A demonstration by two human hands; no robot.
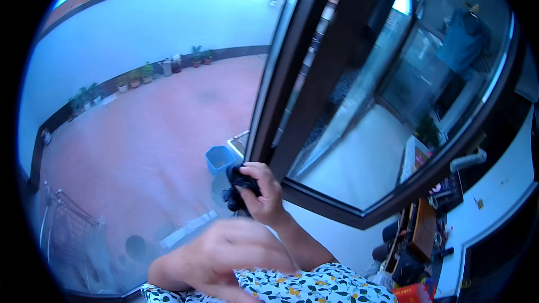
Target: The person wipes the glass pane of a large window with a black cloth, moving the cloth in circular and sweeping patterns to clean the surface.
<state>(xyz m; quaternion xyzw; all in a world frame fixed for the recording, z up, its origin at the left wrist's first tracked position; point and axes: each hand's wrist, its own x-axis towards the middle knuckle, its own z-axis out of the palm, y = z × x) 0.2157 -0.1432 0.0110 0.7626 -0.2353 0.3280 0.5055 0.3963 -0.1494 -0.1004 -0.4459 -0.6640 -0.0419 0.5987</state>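
My right hand (262, 193) grips a black bunched item (242, 187), which looks like a cloth. It is at the lower corner of an open, dark-framed glass window sash (324, 202). My left hand (240, 246) is blurred and crosses in front of my body below the right hand. Its fingers are too smeared to make out, and I see nothing in it. Below both hands is my white garment (290, 284) with a print of leaves and yellow fruit.
Outside lies a reddish paved courtyard (160, 134) with potted plants (134, 78) along a white wall (168, 21). A blue bucket (220, 158) stands beyond my right hand. A metal rack (69, 206) is at lower left. Indoors at right are a wooden box (423, 229) and clutter.
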